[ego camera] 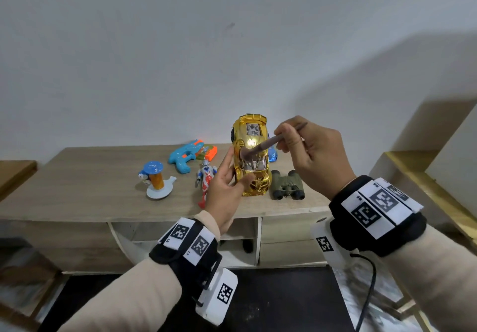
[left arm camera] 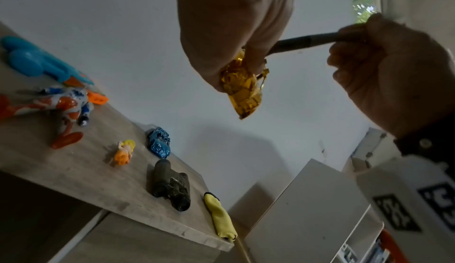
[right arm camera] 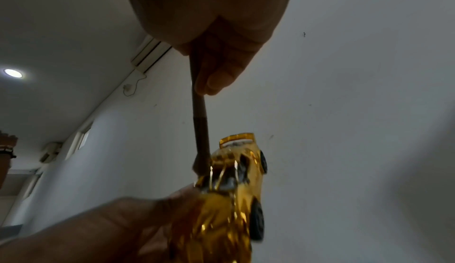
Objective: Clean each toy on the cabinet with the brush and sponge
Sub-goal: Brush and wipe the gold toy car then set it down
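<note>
Head view, centre of frame: brushing a shiny gold plastic toy car (ego camera: pixel 251 158) held above the pale wooden cabinet (ego camera: pixel 103 184).
Left hand (ego camera: pixel 227 189) grips the car's nose, likely tilting its roof toward the brush; right hand (ego camera: pixel 315 153) pinches the slim brown brush (ego camera: pixel 260 147), bristles on the windscreen area.

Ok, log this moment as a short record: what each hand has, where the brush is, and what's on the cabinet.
left hand: holds gold toy car above the cabinet
right hand: grips brush
brush tip: on the car's roof
on cabinet: blue water gun, action figure, binoculars, blue car, small doll, yellow cloth
sponge: cannot tell
</note>
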